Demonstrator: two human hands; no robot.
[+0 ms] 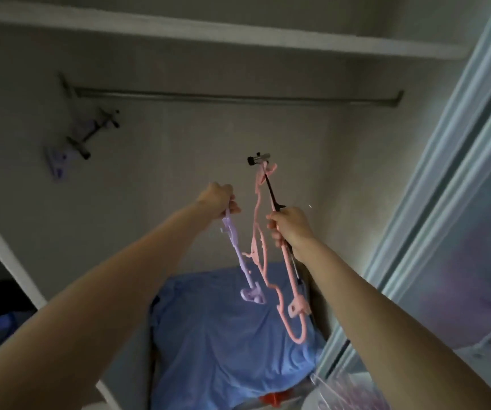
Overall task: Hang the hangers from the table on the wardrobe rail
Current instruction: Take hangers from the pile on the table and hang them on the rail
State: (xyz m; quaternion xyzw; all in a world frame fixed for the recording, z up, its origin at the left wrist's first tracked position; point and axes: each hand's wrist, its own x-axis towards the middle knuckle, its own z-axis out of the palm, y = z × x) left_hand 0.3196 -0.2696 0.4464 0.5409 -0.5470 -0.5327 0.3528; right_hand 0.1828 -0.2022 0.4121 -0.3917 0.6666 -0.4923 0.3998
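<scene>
One hanger already hangs on the metal wardrobe rail [238, 97], while the left hand [216, 201] grips a lilac plastic hanger [240, 255] and the right hand [290, 229] grips pink plastic hangers [268, 276], not yet hung.

Dim, soft, slightly blurred view; straight edges bow outward.

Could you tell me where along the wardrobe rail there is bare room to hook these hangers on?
The rail is bare from just right of the hangers already at its left end all the way to its right bracket. It is crowded only at that left end. Both hands, left and right, hold hangers below the bare middle.
</scene>
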